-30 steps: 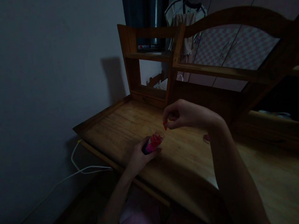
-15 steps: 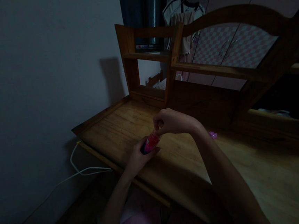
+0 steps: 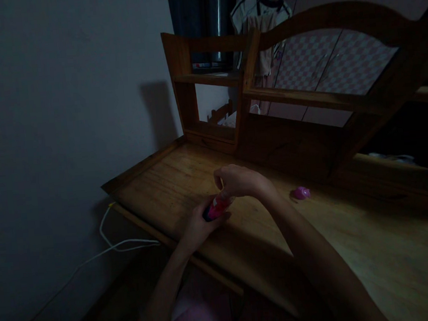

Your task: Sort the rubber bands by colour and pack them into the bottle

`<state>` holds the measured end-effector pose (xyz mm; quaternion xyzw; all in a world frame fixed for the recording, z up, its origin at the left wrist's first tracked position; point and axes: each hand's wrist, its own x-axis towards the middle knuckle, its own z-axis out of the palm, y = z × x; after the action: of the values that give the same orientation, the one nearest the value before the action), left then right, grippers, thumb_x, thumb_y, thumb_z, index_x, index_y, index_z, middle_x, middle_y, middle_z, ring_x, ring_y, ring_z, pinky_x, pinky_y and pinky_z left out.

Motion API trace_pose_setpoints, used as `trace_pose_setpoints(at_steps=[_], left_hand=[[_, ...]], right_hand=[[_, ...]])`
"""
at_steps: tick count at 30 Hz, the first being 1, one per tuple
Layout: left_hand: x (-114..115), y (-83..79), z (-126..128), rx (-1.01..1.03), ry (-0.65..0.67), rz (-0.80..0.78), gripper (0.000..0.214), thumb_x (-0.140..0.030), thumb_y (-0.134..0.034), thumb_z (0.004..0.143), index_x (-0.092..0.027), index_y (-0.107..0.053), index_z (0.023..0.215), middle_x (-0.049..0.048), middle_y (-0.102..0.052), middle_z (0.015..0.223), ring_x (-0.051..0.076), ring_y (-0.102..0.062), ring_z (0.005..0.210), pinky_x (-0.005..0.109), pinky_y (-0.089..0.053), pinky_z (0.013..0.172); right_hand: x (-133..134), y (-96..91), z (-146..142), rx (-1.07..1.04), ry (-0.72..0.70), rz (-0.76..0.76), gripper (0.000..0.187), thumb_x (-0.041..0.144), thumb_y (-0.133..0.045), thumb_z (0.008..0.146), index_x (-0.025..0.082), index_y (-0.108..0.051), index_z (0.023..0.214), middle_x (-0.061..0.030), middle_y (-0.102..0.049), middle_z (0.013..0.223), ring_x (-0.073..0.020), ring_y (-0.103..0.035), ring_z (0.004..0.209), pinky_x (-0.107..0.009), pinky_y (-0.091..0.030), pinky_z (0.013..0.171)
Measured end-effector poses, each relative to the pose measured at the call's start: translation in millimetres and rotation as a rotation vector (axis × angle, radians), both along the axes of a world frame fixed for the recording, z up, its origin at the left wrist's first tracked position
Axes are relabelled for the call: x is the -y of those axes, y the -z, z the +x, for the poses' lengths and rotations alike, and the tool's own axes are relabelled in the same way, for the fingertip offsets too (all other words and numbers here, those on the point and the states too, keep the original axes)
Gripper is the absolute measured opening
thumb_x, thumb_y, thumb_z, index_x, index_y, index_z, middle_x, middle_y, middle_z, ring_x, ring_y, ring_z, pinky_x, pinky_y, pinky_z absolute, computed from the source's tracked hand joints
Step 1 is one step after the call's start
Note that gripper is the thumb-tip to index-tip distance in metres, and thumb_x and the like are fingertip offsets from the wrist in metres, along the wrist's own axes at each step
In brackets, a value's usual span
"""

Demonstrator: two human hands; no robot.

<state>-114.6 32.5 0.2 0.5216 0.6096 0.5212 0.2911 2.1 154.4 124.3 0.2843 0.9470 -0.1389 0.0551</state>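
My left hand (image 3: pixel 199 225) is wrapped around a small bottle (image 3: pixel 217 209) with a pink and red body and a dark bottom end. The bottle is tilted, its mouth pointing up and to the right. Over that mouth, my right hand (image 3: pixel 240 179) is bent down with its fingers pinched together. Whatever those fingers hold is hidden at the bottle's neck. To the right of my hands, a small purple-pink piece that looks like a cap (image 3: pixel 301 193) lies on the wooden desk (image 3: pixel 177 173).
A wooden shelf unit (image 3: pixel 207 82) rises along the desk's back. A white cable (image 3: pixel 131 241) hangs by the desk's left edge, near the wall (image 3: pixel 64 118). Behind are hanging clothes (image 3: pixel 262 24) and a cupboard with checked panels (image 3: pixel 306 65). The room is dim.
My right hand has moved down and slightly left, closer to the bottle's mouth. The purple-pink piece, partly covered by my forearm before, now shows fully.
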Motion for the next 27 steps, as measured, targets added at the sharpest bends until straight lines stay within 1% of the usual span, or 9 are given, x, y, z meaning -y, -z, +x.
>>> trace_pose_setpoints(at_steps=[6, 12, 14, 17, 19, 21, 24, 27], left_hand=[[-0.5, 1.3, -0.2, -0.049, -0.003, -0.013, 0.046, -0.041, -0.076, 0.070, -0.020, -0.066, 0.109, 0.0040, -0.071, 0.095, 0.023, -0.064, 0.085, 0.030, -0.048, 0.074], [-2.6, 1.9, -0.3, -0.066, -0.035, -0.055, 0.048, -0.042, -0.077, 0.069, -0.020, -0.065, 0.111, 0.0035, -0.071, 0.093, 0.023, -0.064, 0.082, 0.028, -0.046, 0.070], [-2.8, 2.0, -0.4, -0.081, -0.051, -0.066, 0.049, -0.043, -0.077, 0.069, -0.020, -0.065, 0.111, 0.0031, -0.070, 0.090, 0.023, -0.063, 0.080, 0.027, -0.045, 0.067], [-2.7, 1.5, -0.1, -0.061, -0.054, -0.067, 0.050, -0.045, -0.076, 0.069, -0.020, -0.065, 0.111, 0.0025, -0.070, 0.091, 0.022, -0.063, 0.079, 0.026, -0.045, 0.066], [-2.4, 0.7, 0.1, -0.036, -0.054, -0.064, 0.050, -0.046, -0.076, 0.069, -0.020, -0.065, 0.110, 0.0024, -0.070, 0.093, 0.021, -0.063, 0.080, 0.026, -0.045, 0.067], [-2.0, -0.7, 0.0, -0.028, -0.059, -0.065, 0.048, -0.045, -0.076, 0.068, -0.019, -0.066, 0.107, 0.0025, -0.070, 0.092, 0.021, -0.063, 0.080, 0.026, -0.046, 0.067], [-1.1, -3.0, -0.3, -0.041, -0.054, -0.074, 0.047, -0.046, -0.075, 0.070, -0.018, -0.065, 0.106, 0.0026, -0.070, 0.091, 0.021, -0.063, 0.081, 0.027, -0.047, 0.070], [0.0, -3.8, 0.2, -0.053, -0.027, -0.077, 0.050, -0.047, -0.073, 0.072, -0.017, -0.063, 0.111, 0.0028, -0.070, 0.096, 0.021, -0.064, 0.085, 0.028, -0.049, 0.074]], right_hand=[[-3.0, 6.4, -1.6, 0.022, -0.032, -0.015, 0.041, 0.038, -0.073, 0.069, 0.020, -0.062, 0.104, -0.0062, -0.067, 0.099, -0.0188, -0.061, 0.085, -0.023, -0.035, 0.058], [-8.0, 9.1, -3.3, -0.019, -0.032, -0.105, 0.056, 0.033, -0.072, 0.070, 0.020, -0.056, 0.122, -0.0078, -0.066, 0.109, -0.0190, -0.062, 0.088, -0.022, -0.038, 0.058], [-11.9, 9.5, -2.7, -0.043, -0.057, -0.162, 0.057, 0.032, -0.072, 0.071, 0.020, -0.055, 0.124, -0.0081, -0.067, 0.110, -0.0182, -0.063, 0.088, -0.022, -0.040, 0.060], [-18.6, 5.5, 2.5, -0.062, -0.122, -0.231, 0.048, 0.029, -0.071, 0.074, 0.017, -0.059, 0.119, -0.0078, -0.069, 0.105, -0.0164, -0.064, 0.084, -0.022, -0.043, 0.062], [-21.9, -0.4, 8.4, -0.108, -0.137, -0.238, 0.039, 0.028, -0.071, 0.074, 0.016, -0.063, 0.111, -0.0069, -0.070, 0.100, -0.0153, -0.065, 0.081, -0.022, -0.044, 0.061], [-24.0, -7.4, 14.7, -0.181, -0.140, -0.229, 0.033, 0.029, -0.072, 0.074, 0.015, -0.066, 0.104, -0.0061, -0.070, 0.096, -0.0150, -0.065, 0.080, -0.022, -0.045, 0.062], [-26.2, -15.2, 22.4, -0.252, -0.173, -0.244, 0.035, 0.032, -0.075, 0.073, 0.016, -0.067, 0.103, -0.0066, -0.070, 0.099, -0.0162, -0.065, 0.083, -0.023, -0.047, 0.065], [-29.3, -16.5, 27.3, -0.259, -0.199, -0.294, 0.044, 0.033, -0.078, 0.071, 0.017, -0.065, 0.110, -0.0081, -0.068, 0.109, -0.0182, -0.065, 0.090, -0.025, -0.050, 0.070]])
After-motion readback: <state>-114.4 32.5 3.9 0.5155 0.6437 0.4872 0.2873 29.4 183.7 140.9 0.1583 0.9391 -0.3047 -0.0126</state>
